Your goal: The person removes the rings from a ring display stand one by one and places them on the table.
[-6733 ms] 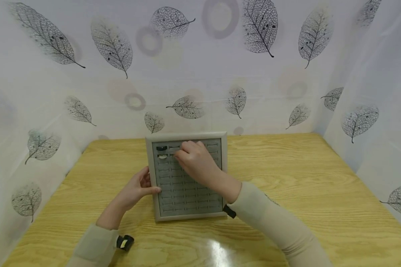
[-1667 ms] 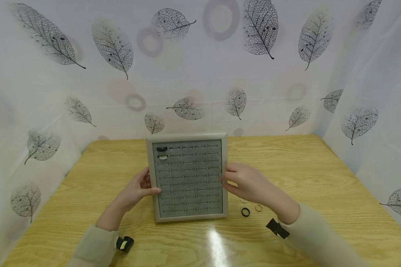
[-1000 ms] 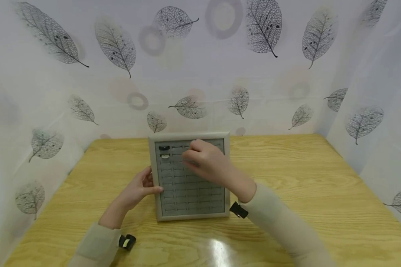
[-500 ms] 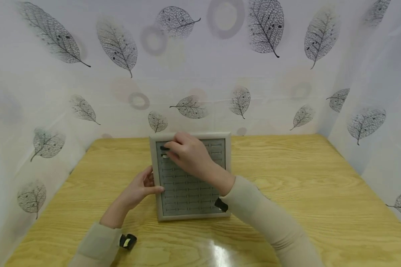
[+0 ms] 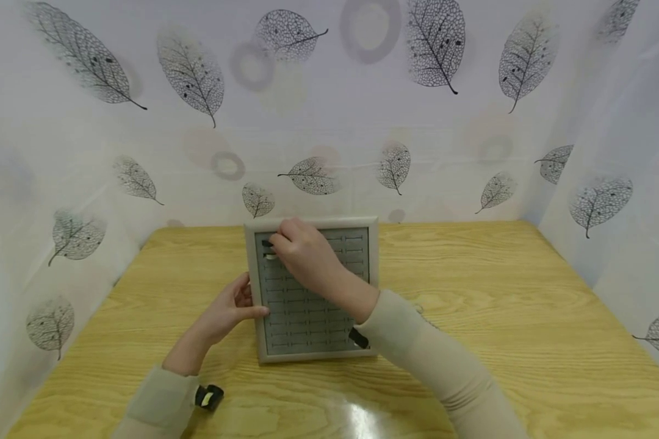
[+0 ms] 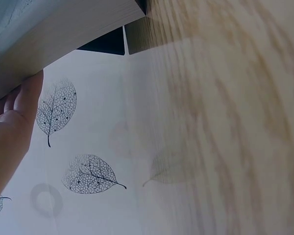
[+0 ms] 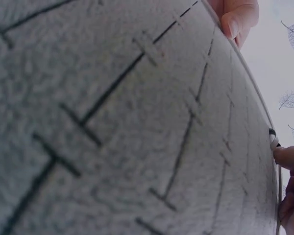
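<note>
A grey felt ring tray (image 5: 318,355) with slotted rows lies on the wooden table (image 5: 500,292). A black ring (image 5: 266,243) and a white ring (image 5: 269,256) sit in its left column, far end. My right hand (image 5: 277,247) reaches over the tray, fingertips pinched together at those rings. In the right wrist view the fingertips (image 7: 286,157) touch a small ring (image 7: 272,136) at the felt's (image 7: 112,122) edge. My left hand (image 5: 236,305) grips the tray's left rim, thumb on top. The left wrist view shows its fingers (image 6: 14,112) against the tray's side (image 6: 63,39).
White curtains printed with leaves (image 5: 307,122) close in the table at the back and both sides. A black wrist strap (image 5: 208,396) shows on my left sleeve. My right forearm (image 5: 428,360) crosses the tray's near right corner.
My right hand left the loose rings on the table right of the tray, swung to the tray's far end, then slid left to the first column. The left hand kept its hold.
</note>
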`<action>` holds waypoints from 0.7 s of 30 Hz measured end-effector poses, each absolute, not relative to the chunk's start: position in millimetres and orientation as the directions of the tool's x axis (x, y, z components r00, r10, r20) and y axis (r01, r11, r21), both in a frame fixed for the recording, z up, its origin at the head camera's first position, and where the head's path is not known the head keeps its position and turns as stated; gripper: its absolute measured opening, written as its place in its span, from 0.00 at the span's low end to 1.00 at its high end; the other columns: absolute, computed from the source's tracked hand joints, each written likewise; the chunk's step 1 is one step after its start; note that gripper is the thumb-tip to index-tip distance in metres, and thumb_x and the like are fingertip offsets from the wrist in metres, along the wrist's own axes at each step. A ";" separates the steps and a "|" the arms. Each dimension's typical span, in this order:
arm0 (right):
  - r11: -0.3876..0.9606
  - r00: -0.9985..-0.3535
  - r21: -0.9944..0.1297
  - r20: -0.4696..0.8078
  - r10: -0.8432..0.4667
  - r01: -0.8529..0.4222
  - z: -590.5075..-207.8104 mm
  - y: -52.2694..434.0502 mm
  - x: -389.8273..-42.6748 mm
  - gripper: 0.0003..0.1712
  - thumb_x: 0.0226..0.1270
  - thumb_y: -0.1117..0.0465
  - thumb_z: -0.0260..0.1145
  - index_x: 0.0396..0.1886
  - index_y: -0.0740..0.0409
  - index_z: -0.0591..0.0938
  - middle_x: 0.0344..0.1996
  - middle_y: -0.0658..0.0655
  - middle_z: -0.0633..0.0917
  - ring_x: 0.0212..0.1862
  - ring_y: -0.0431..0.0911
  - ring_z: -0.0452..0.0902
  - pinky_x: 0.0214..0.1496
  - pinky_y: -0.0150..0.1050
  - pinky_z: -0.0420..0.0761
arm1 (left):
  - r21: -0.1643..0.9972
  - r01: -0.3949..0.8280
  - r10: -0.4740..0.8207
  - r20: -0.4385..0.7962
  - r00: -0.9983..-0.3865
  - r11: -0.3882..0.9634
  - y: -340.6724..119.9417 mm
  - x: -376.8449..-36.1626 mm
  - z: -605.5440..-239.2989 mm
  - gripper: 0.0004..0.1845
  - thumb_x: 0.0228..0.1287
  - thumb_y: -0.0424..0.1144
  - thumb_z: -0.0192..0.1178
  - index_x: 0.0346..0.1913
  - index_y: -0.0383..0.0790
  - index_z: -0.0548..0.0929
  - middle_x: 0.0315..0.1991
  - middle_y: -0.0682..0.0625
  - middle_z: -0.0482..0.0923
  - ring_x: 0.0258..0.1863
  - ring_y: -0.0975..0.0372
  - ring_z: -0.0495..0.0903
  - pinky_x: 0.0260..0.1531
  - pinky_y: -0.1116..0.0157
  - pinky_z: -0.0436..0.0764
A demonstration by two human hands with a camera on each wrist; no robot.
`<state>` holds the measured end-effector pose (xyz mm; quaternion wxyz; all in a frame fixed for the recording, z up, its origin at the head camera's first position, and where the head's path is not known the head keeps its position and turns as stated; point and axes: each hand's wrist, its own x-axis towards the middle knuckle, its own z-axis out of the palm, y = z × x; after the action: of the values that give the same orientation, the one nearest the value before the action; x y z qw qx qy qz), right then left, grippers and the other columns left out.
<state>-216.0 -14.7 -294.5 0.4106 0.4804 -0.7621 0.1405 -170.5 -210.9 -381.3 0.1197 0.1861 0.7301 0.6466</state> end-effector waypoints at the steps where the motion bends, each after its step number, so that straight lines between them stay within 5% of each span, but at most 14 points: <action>1: 0.502 -0.183 0.212 0.757 -0.627 -0.838 -295.0 -15.0 -216.2 0.04 0.56 0.67 0.63 0.27 0.64 0.82 0.24 0.54 0.74 0.29 0.45 0.70 0.32 0.33 0.72 | 0.989 0.113 0.424 0.062 -0.904 0.097 -210.9 -170.4 -381.4 0.41 0.54 0.30 0.61 0.66 0.33 0.48 0.52 0.36 0.68 0.45 0.58 0.75 0.40 0.61 0.75; 6: 0.512 -0.138 0.315 0.733 -0.666 -0.799 -299.4 -15.0 -216.9 0.06 0.60 0.67 0.58 0.30 0.65 0.80 0.27 0.55 0.74 0.31 0.46 0.69 0.33 0.35 0.70 | 0.989 0.105 0.422 0.053 -0.905 0.100 -210.9 -169.8 -381.5 0.41 0.53 0.30 0.61 0.66 0.33 0.48 0.52 0.34 0.67 0.44 0.58 0.75 0.40 0.61 0.76; 21: 0.451 -0.060 0.325 0.754 -0.654 -0.831 -303.5 -10.4 -221.4 0.06 0.60 0.67 0.58 0.33 0.66 0.77 0.30 0.56 0.72 0.32 0.46 0.66 0.34 0.35 0.68 | 0.987 0.126 0.430 0.070 -0.900 0.103 -211.1 -170.7 -381.5 0.41 0.53 0.28 0.60 0.66 0.31 0.48 0.51 0.36 0.68 0.44 0.59 0.75 0.39 0.62 0.76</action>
<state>-221.4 -10.4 -303.5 0.4526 0.5147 -0.7215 0.0978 -170.7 -211.1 -381.5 0.1182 0.1896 0.7331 0.6423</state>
